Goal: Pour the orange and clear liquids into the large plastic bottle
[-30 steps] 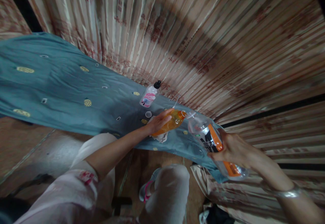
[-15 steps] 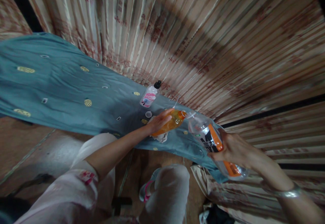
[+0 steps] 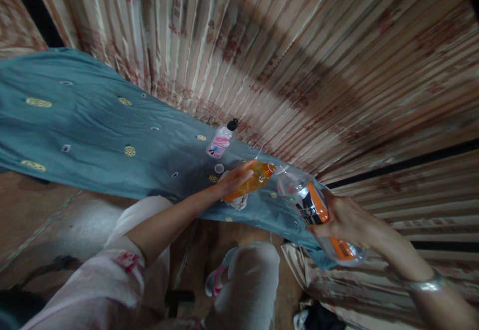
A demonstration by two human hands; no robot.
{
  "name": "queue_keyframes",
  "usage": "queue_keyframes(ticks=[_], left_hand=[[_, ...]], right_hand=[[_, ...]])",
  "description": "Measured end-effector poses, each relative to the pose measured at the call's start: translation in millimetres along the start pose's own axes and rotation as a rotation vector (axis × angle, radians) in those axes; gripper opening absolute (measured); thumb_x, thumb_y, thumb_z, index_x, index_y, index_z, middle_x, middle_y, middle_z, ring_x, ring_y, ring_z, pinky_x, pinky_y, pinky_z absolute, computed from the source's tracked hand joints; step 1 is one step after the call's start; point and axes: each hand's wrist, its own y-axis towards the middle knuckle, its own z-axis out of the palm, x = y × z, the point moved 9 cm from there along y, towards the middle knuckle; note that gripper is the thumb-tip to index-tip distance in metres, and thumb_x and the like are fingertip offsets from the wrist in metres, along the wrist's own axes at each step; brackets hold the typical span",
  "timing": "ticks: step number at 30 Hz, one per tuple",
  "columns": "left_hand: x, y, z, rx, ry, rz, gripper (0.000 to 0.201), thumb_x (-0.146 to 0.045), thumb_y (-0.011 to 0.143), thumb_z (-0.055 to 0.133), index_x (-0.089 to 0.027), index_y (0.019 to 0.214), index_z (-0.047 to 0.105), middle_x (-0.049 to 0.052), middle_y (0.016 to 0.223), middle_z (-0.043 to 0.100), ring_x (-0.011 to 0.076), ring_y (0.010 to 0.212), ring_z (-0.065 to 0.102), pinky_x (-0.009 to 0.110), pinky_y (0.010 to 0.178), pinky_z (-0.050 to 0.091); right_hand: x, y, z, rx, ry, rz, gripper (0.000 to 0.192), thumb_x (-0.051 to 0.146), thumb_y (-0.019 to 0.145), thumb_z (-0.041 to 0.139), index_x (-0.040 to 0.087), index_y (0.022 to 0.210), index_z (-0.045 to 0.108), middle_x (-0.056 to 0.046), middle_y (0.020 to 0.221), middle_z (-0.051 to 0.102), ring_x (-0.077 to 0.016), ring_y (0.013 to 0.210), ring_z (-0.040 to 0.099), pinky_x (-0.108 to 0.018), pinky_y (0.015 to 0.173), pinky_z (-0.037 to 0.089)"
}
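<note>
Holding two bottles at once here. The left hand (image 3: 232, 181) is wrapped around a small orange bottle (image 3: 255, 177) full of orange liquid, fingers closed over its body, and the bottle sits tilted on the teal cloth (image 3: 93, 135) with its open neck pointing toward the right. Under it there's a crumpled bit of white paper or tissue (image 3: 239, 201), partly hidden by the hand.

The right hand (image 3: 342, 220) is clamped on a bigger clear bottle (image 3: 310, 205) with an orange-and-black label, tipped over so its mouth comes right up next to the orange bottle's neck. Can't tell whether the two mouths actually touch or just sit beside each other, it's too small and dim. A silver bangle (image 3: 424, 285) sits on that wrist.

Farther back on the cloth, near the striped curtain (image 3: 299, 45), stands a small spray bottle (image 3: 220, 143) with a pink label and black top. A little white cap (image 3: 219, 168) lies between it and the left hand.
</note>
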Motion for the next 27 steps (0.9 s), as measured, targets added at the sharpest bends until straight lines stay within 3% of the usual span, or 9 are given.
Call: queue_keyframes(ticks=[4,9,16,22,27], left_hand=[[-1.7,-1.2,0.9,0.004,-0.008,0.001,0.086,-0.08,0.117,0.064,-0.032,0.188,0.07,0.005,0.197,0.071,0.0395,0.188,0.063,0.053,0.161,0.048],[-6.9,-2.2,0.8,0.017,0.03,0.009,0.093,-0.079,0.119,0.062,-0.021,0.191,0.065,0.01,0.2,0.068,0.0454,0.189,0.061,0.053,0.163,0.044],[-6.9,-2.3,-1.6,0.0,0.001,0.014,0.09,-0.086,0.114,0.065,-0.033,0.187,0.072,0.006,0.194,0.075,0.0422,0.187,0.064,0.056,0.162,0.048],[-8.0,-3.3,-1.6,-0.006,0.024,0.006,0.085,-0.078,0.119,0.066,-0.025,0.186,0.07,0.01,0.194,0.074,0.0432,0.186,0.065,0.052,0.16,0.049],[-12.1,-4.2,-0.3,0.012,0.017,0.015,0.083,-0.073,0.122,0.066,-0.023,0.187,0.069,0.01,0.197,0.071,0.0431,0.187,0.063,0.052,0.163,0.045]], right_hand=[[0.0,-1.2,1.0,0.008,-0.015,-0.009,0.049,0.057,0.076,0.084,0.038,0.074,0.039,0.01,0.063,0.032,-0.0184,0.063,0.038,-0.038,0.061,0.035],[-0.5,-0.6,2.7,0.005,-0.026,-0.004,0.049,0.058,0.078,0.083,0.038,0.075,0.039,0.01,0.061,0.031,-0.0193,0.062,0.041,-0.038,0.061,0.036],[-0.8,0.1,2.0,0.018,0.002,-0.013,0.046,0.062,0.073,0.081,0.037,0.077,0.042,0.009,0.066,0.037,-0.0207,0.066,0.044,-0.039,0.065,0.042],[-0.3,-1.4,1.3,0.004,0.0,0.001,0.042,0.063,0.073,0.078,0.036,0.08,0.045,0.007,0.068,0.042,-0.0197,0.067,0.044,-0.039,0.066,0.041],[-1.4,-0.7,3.6,0.021,-0.014,-0.002,0.047,0.063,0.075,0.079,0.038,0.076,0.039,0.008,0.067,0.038,-0.0198,0.066,0.043,-0.04,0.065,0.038]])
